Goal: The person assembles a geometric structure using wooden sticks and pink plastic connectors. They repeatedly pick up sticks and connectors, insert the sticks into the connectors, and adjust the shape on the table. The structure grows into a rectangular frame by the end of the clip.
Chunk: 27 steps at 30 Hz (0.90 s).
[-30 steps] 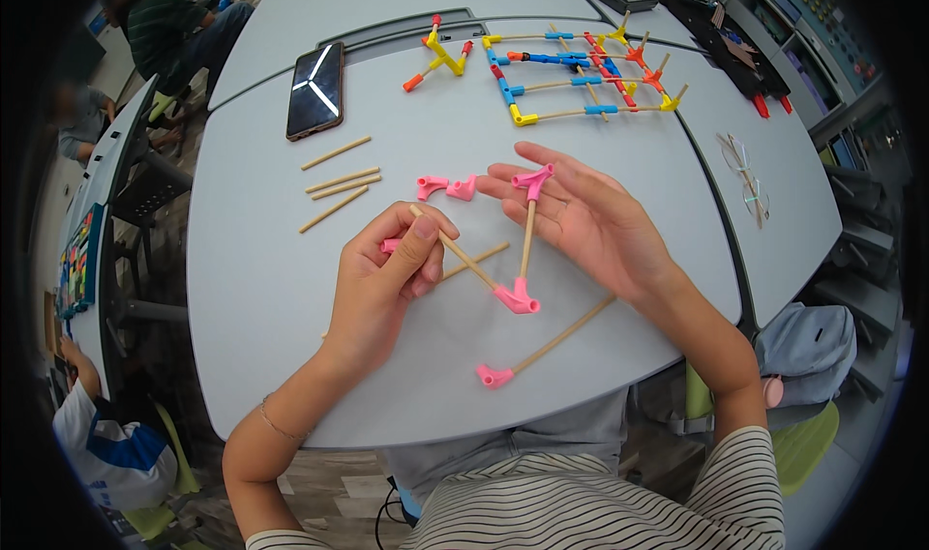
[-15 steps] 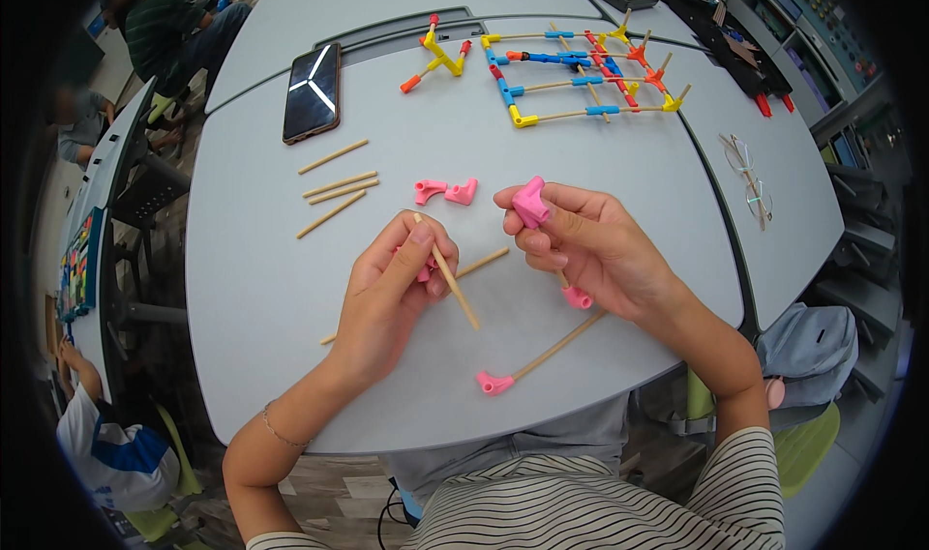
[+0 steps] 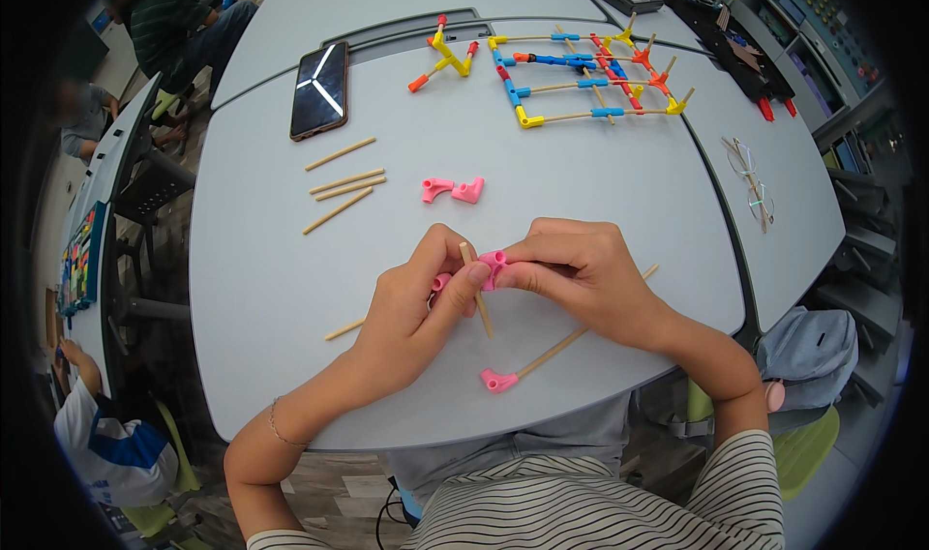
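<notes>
Pink plastic, branched and hollow-ended, the connector (image 3: 494, 268) sat above the desk (image 3: 261, 298), pinched in the fingers of the right hand (image 3: 595, 274). Just beside it, the left hand (image 3: 414, 303) pinched a slim, round wooden dowel (image 3: 485, 319). Fitting seemed in hand, calling for steady alignment.

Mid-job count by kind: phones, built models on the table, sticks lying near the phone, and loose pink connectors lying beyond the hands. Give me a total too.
Phone: 1
Built models, a small yellow-and-red model and a multicoloured frame: 2
Wooden sticks: 4
Pink connectors: 2
Total: 9
</notes>
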### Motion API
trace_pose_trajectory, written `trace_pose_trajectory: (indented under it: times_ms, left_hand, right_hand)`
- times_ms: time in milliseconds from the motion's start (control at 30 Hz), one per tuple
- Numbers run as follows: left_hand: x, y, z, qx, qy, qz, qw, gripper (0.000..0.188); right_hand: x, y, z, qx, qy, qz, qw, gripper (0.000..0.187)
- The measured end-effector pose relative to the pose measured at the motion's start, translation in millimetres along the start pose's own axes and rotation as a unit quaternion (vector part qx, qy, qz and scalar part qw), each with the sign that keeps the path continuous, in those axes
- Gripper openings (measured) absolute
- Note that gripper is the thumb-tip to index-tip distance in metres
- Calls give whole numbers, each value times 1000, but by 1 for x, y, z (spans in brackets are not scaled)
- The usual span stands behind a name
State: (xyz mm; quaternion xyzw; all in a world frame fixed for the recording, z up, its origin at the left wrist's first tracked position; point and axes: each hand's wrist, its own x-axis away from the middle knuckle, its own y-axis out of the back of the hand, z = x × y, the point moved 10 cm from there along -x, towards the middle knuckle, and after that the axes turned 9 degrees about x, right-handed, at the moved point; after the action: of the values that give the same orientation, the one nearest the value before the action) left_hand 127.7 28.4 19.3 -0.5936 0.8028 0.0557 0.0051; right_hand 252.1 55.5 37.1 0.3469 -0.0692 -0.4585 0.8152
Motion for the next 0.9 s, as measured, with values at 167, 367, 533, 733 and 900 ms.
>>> trace_pose_trajectory:
  times_ms: [167,367,533,733,900]
  left_hand:
    - [0,1,-1,-26,-11,-3,1000,17]
    - [-4,0,0,-20,39,15,999,15]
    - [-3,-3,4,16,38,35,999,16]
    - [-8,26,0,81,48,-9,995,18]
    - [-26,110,-2,144,-10,-152,978,21]
  right_hand:
    - [-1,2,3,9,25,-19,999,15]
    - [-1,-2,2,13,58,-26,998,14]
    - [0,-5,6,17,72,-18,997,15]
    - [-1,-3,6,14,22,-3,1000,16]
    - [-2,4,1,31,17,-13,999,17]
